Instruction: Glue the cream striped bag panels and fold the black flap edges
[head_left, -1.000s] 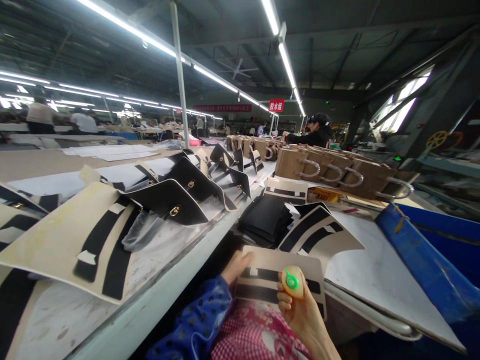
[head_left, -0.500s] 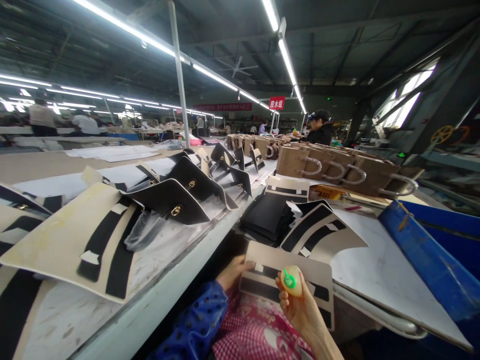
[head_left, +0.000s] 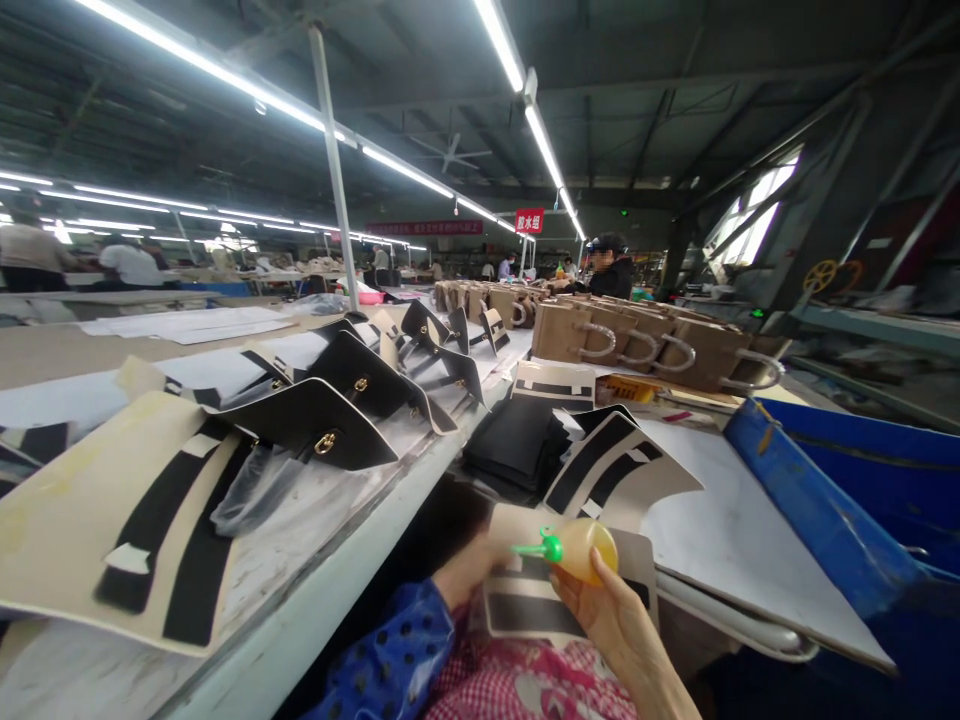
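Note:
My right hand (head_left: 611, 615) is closed around a squeeze bottle (head_left: 589, 550) of yellowish liquid. The bottle lies tilted nearly flat, its green nozzle pointing left. Under it, a beige bag panel (head_left: 634, 550) with black strips rests over my lap. My left hand (head_left: 472, 568), slightly blurred, grips this panel's left edge, close to the nozzle tip; its far fingers are hidden below. Just beyond, another beige panel (head_left: 626, 480) with black strips leans beside a stack of black pieces (head_left: 514, 440).
On the left table (head_left: 315, 590) lie several panels, some black with gold clasps (head_left: 307, 425). Brown bags (head_left: 562, 330) with wrapped handles stand in rows behind. A blue bin (head_left: 810, 500) is at right, beside a white board (head_left: 757, 560). A co-worker (head_left: 611, 270) stands farther back.
My right hand has turned the bottle from nozzle toward me to nozzle pointing left, over the panel. The view has shifted slightly right. My left hand stays at the panel's left edge.

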